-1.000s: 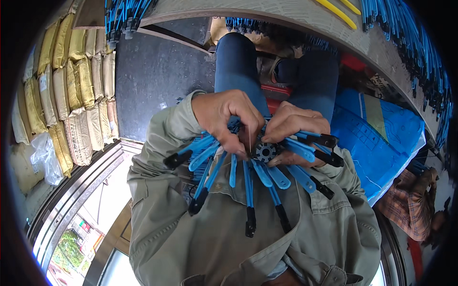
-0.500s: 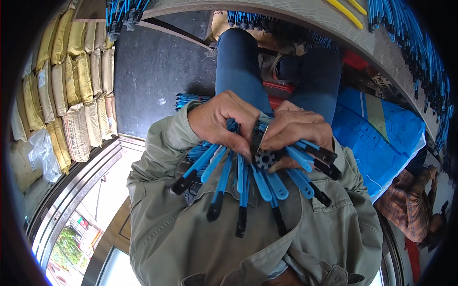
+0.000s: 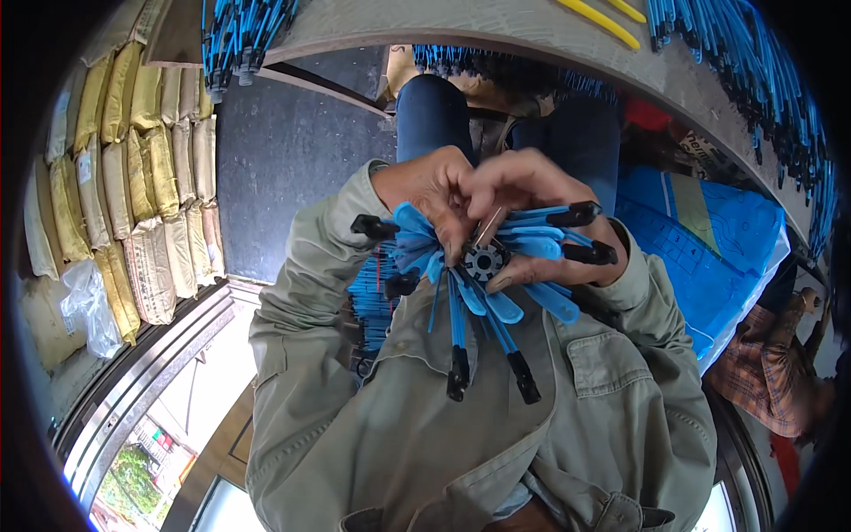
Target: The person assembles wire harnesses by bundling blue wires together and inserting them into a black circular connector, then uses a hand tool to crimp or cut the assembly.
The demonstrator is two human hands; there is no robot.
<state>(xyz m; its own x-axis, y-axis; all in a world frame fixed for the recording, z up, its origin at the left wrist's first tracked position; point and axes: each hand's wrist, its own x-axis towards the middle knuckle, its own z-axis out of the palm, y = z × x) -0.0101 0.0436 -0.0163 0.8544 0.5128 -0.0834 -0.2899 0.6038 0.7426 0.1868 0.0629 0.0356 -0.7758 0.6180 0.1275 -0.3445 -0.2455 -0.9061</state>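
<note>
Stacked yellow and tan sacks [image 3: 133,177] stand left of a flat dark surface [image 3: 297,168]; a grey-topped bench [image 3: 425,25] runs beyond; a blue plastic-wrapped bundle [image 3: 683,235] lies right. The left hand [image 3: 432,188] has its thumb at a round, notched black hub [image 3: 486,261], grip partly hidden. Black-tipped flat blue strips [image 3: 505,308] radiate from it before the chest. The right hand [image 3: 542,183] thumbs its lower edge, fingers raised, blurred.

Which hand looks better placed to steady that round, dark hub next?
Probably the right hand: its thumb sits at the lower right of the hub, with its fingers above. The left hand has its thumb at the left.
</note>
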